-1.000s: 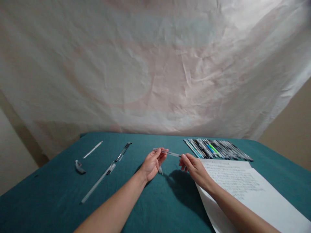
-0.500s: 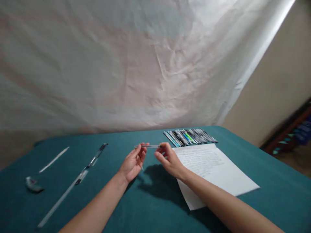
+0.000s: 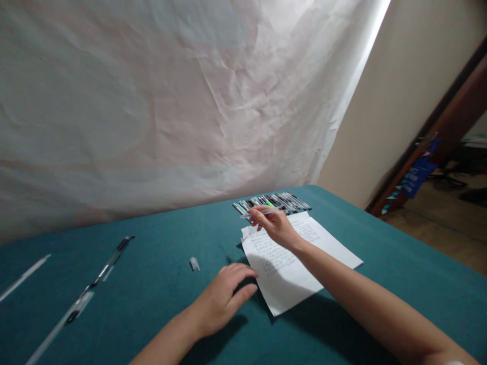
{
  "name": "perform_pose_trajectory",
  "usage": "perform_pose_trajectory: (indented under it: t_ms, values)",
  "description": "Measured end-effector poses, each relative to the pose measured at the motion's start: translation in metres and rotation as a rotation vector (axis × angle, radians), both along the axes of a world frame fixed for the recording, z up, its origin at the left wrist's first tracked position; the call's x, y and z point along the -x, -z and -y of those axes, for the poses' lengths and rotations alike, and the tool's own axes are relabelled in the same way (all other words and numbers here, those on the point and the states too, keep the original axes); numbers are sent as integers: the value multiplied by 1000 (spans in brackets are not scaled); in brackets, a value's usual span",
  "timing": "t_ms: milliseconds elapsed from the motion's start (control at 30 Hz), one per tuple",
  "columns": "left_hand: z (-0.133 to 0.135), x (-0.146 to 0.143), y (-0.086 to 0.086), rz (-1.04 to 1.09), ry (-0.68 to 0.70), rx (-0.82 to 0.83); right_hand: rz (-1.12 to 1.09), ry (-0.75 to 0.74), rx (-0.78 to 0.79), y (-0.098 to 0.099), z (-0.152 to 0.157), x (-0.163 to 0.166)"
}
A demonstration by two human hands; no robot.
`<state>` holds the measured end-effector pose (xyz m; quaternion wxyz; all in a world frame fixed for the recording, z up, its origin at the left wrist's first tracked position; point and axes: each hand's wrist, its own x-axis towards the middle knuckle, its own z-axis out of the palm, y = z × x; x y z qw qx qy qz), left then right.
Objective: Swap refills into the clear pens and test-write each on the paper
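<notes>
My right hand (image 3: 274, 224) is closed on a clear pen (image 3: 262, 211) and holds it just above the near end of a row of several pens (image 3: 272, 203) at the far side of the teal table (image 3: 152, 274). Below that hand lies a written sheet of paper (image 3: 300, 258). My left hand (image 3: 224, 299) rests palm down on the cloth with its fingers stretched toward the paper's left edge, holding nothing. A small clear pen cap (image 3: 194, 263) lies on the cloth just beyond the left hand.
At the left lie a long clear pen with a black end (image 3: 85, 294) and a white stick (image 3: 23, 278). A creased white sheet (image 3: 171, 101) hangs behind the table. At the right are a beige wall, a dark wooden frame (image 3: 429, 137) and open floor.
The left hand let go of the pen and dropped flat onto the cloth. The right hand carried the pen away to the pen row. The view swung right, and a small cap now lies on the cloth.
</notes>
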<state>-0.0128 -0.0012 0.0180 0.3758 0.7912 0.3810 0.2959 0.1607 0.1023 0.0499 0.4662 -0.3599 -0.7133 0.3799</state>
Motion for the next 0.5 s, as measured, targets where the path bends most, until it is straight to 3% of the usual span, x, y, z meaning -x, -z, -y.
perform_pose_trajectory:
  t_ms: [167, 267, 367, 500]
  values:
    - [9, -6, -2, -315, 189, -207, 123, 259, 117, 35, 9, -77]
    - [8, -5, -2, -378, 206, -247, 63, 275, 235, 55, 19, -110]
    - [5, -5, 0, -415, 214, -281, 72, 272, 259, 65, 26, -126]
    - [4, -5, 1, -451, 214, -308, 168, 329, 174, 72, 30, -135]
